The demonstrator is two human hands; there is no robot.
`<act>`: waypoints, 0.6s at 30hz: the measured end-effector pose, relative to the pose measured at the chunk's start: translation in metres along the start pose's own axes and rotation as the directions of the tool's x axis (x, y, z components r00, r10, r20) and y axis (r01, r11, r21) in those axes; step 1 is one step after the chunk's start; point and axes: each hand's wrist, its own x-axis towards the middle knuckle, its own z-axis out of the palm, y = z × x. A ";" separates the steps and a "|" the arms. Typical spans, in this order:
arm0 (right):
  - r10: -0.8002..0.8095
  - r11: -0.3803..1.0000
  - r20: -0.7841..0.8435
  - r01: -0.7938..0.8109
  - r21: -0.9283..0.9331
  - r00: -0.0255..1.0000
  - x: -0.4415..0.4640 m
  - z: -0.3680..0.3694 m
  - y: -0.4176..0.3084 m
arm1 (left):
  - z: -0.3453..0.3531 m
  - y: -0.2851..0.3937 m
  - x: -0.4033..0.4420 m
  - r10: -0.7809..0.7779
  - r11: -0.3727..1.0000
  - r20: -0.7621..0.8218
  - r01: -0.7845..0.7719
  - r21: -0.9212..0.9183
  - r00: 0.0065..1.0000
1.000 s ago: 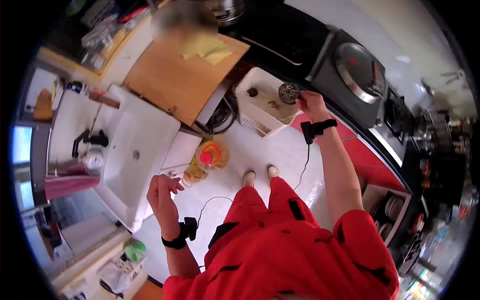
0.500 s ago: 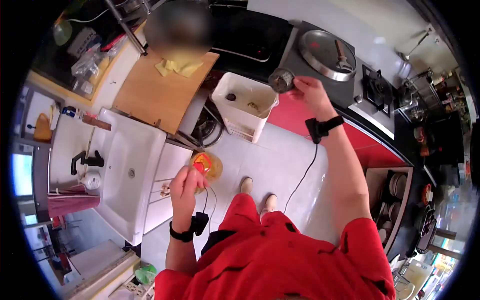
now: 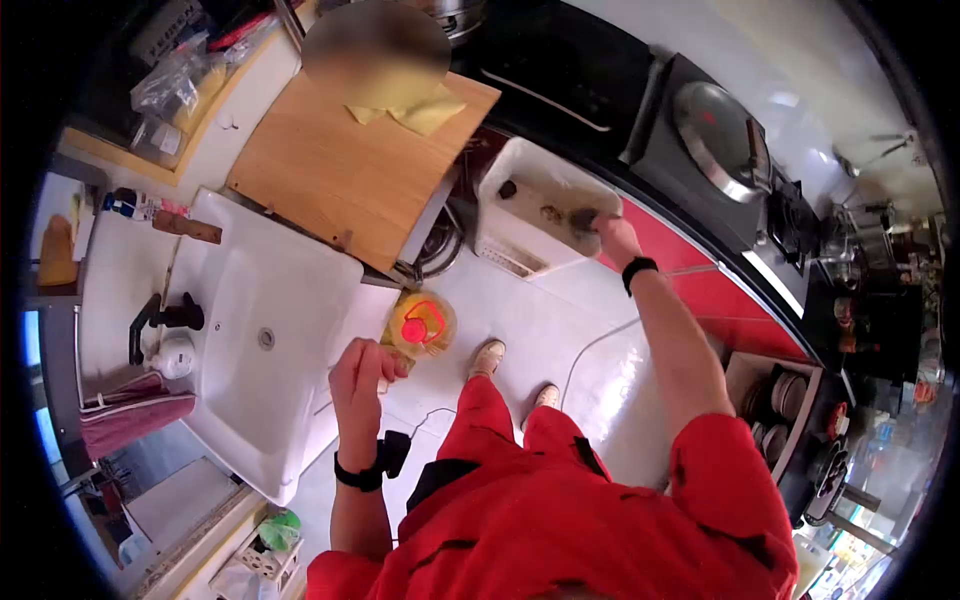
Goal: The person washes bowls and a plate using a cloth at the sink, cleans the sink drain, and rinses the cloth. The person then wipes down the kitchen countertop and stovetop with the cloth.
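Note:
My right hand (image 3: 618, 238) reaches over the near right rim of a white plastic bin (image 3: 495, 215). Its fingers are closed on a small, dark, round strainer basket (image 3: 583, 218), which is down inside the bin and partly hidden by blur. A dark lump and some brownish scraps lie on the bin's floor. My left hand (image 3: 360, 380) is held up beside the sink with its fingers curled; whether anything is in them is hidden. Behind it on the floor stands a yellow jug (image 3: 440, 325) with a red cap and handle.
A white sink (image 3: 300, 300) with a black tap lies to the left. Above it is a wooden board (image 3: 340, 170) with a yellow cloth (image 3: 425, 108). A lidded pan (image 3: 715, 140) sits on the dark counter at right, above red cabinet doors (image 3: 740, 310).
My right hand has lowered the strainer basket from beside the counter down into the bin. My left hand stays raised near the sink, and the view has shifted.

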 end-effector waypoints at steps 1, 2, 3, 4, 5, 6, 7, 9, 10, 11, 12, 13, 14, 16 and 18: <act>-0.042 0.988 -0.075 0.053 0.144 0.996 0.005 0.007 -0.007 | -0.005 -0.003 0.002 -0.005 1.000 -0.016 0.005 -0.001 1.000; -0.248 0.967 -0.096 0.252 0.032 0.964 0.012 0.011 -0.012 | -0.008 -0.002 0.006 -0.024 1.000 -0.035 0.024 -0.018 0.999; -0.429 0.903 -0.113 0.423 -0.073 0.896 0.014 0.010 -0.012 | -0.013 -0.005 0.007 -0.042 0.999 -0.019 0.041 -0.008 0.999; -0.660 0.745 -0.113 0.628 -0.224 0.743 0.004 -0.001 -0.030 | -0.015 -0.009 0.013 -0.054 0.998 -0.039 0.054 -0.013 0.998; -0.655 0.749 -0.119 0.622 -0.228 0.746 0.004 -0.005 -0.033 | -0.016 -0.014 0.018 -0.067 0.998 -0.066 0.066 -0.023 0.996; -0.642 0.763 -0.123 0.615 -0.196 0.757 0.006 -0.009 -0.038 | -0.015 -0.016 0.020 -0.056 0.997 -0.055 0.053 -0.051 0.997; -0.631 0.774 -0.128 0.611 -0.166 0.765 0.009 -0.016 -0.046 | -0.013 -0.016 0.024 -0.051 0.997 -0.051 0.048 -0.058 0.997; -0.687 0.724 -0.125 0.659 -0.204 0.716 0.005 -0.026 -0.056 | -0.007 -0.015 0.030 -0.086 0.992 -0.017 0.084 -0.089 0.996; -0.738 0.671 -0.119 0.703 -0.237 0.664 0.004 -0.029 -0.057 | -0.004 -0.015 0.033 -0.077 0.993 -0.003 0.077 -0.092 0.997; -0.734 0.675 -0.129 0.696 -0.243 0.667 0.001 -0.025 -0.058 | -0.001 -0.014 0.037 -0.070 0.993 0.009 0.071 -0.091 0.997; -0.534 0.843 -0.182 0.537 -0.037 0.826 -0.001 -0.016 -0.058 | 0.004 -0.011 0.041 -0.071 0.993 0.030 0.074 -0.095 0.997; -0.300 0.926 -0.179 0.331 0.180 0.937 0.001 -0.006 -0.050 | 0.008 -0.009 0.043 -0.073 0.992 0.050 0.078 -0.099 0.996; -0.151 0.958 -0.018 0.142 -0.247 0.988 0.016 0.006 0.006 | 0.011 -0.005 0.044 -0.057 0.995 0.073 0.063 -0.084 0.996; -0.316 0.930 -0.097 0.288 -0.229 0.944 0.017 0.004 0.011 | 0.013 0.008 0.047 -0.024 0.998 0.102 0.029 -0.050 0.995; -0.413 0.909 -0.200 0.388 -0.152 0.889 -0.003 -0.018 -0.028 | 0.017 0.012 0.047 -0.018 0.998 0.131 0.025 -0.052 0.991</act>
